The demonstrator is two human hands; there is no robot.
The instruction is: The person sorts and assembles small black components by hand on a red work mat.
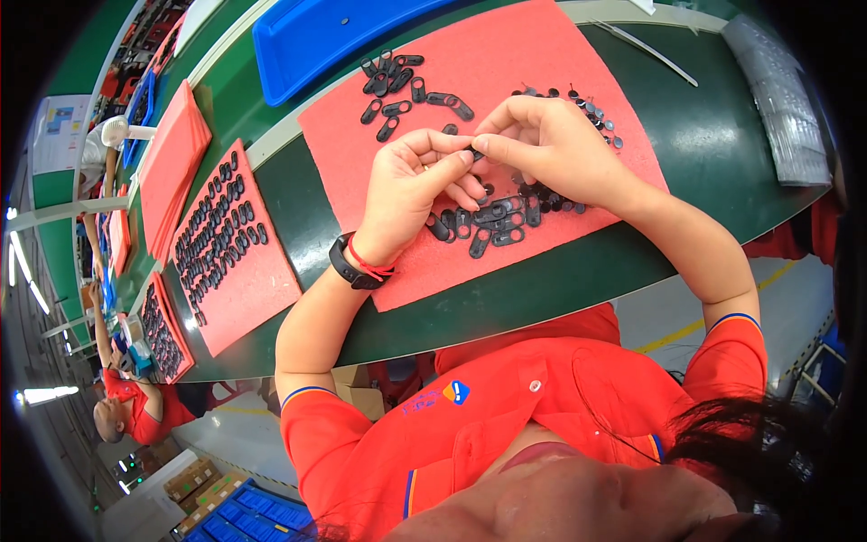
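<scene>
Over a pink foam mat (411, 275), my left hand (420, 176) and my right hand (551, 144) meet at the fingertips. Between them they pinch a small black plastic part (475, 154), mostly hidden by the fingers. Below the hands lies a group of black oblong parts with ring-shaped ends (499, 217). More of these oblong parts (388, 86) are scattered on the mat's far left. Small round dark pieces (601, 117) lie beyond my right hand, and others (551, 197) sit under its wrist.
A blue tray (298, 54) stands behind the mat. To the left, another pink mat (271, 280) carries rows of black parts, near stacked pink sheets (176, 163). White tweezers (646, 52) and a stack of clear plastic trays (777, 108) are at the right. A co-worker (149, 406) works further left.
</scene>
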